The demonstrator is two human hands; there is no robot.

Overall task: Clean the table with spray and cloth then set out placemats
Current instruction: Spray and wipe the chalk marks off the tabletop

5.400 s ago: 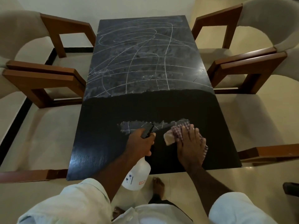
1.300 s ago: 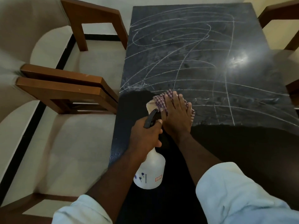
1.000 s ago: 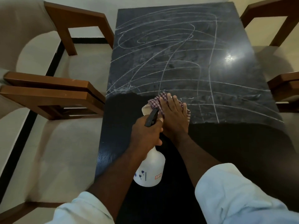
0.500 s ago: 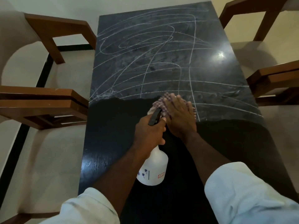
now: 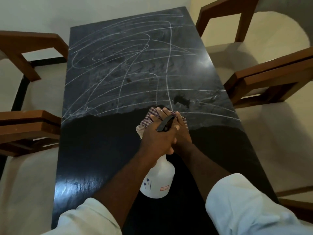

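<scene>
The long black table (image 5: 94, 163) is dark and wiped in its near half; its far half is grey and covered with white chalk scribbles. My left hand (image 5: 157, 139) grips the neck of a white spray bottle (image 5: 158, 182) with a black trigger, held over the table and overlapping my right hand. My right hand (image 5: 182, 131) presses flat on a checked cloth (image 5: 149, 118) at the boundary between the wiped and chalked areas. A small dark wet patch (image 5: 181, 100) lies just beyond the cloth.
Wooden-armed chairs with pale cushions line both sides: two on the left (image 5: 25, 126), (image 5: 33, 46) and two on the right (image 5: 271, 78), (image 5: 225, 19). Pale floor and a wall lie beyond the table's far end.
My right hand and the cloth have slid to the right along the edge of the chalked area. My left hand with the bottle followed and now covers part of my right hand.
</scene>
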